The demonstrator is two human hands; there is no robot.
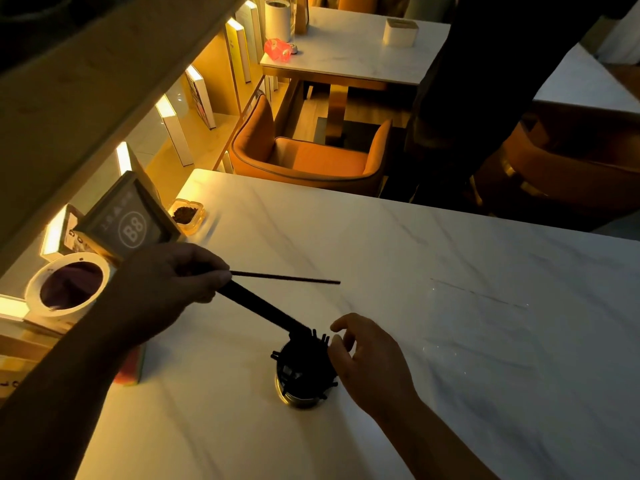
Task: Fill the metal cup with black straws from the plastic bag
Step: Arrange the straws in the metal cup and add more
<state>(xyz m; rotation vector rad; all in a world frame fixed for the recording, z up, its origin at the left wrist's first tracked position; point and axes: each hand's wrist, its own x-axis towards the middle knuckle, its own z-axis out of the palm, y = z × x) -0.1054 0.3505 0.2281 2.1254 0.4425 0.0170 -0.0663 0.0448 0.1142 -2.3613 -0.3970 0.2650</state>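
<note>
A metal cup (298, 400) stands on the white marble table (450, 258), near its front, with several black straws (304, 355) fanned out in it. My left hand (173, 282) is shut on a bundle of black straws (263, 311) that slants down so its far end meets the cup's mouth. One loose straw (287, 278) sticks out sideways from that grip. My right hand (363, 358) hovers just right of the cup with fingers apart, touching the straw tips or very close. A clear plastic bag (485, 327) lies flat on the table to the right, barely visible.
At the table's left edge are a "B8" sign (133, 220), an ashtray (187, 214), a white round bin (69, 285) and a red-edged box (133, 368). An orange chair (304, 157) stands behind the table, and a person in dark clothes (502, 81) at the back right.
</note>
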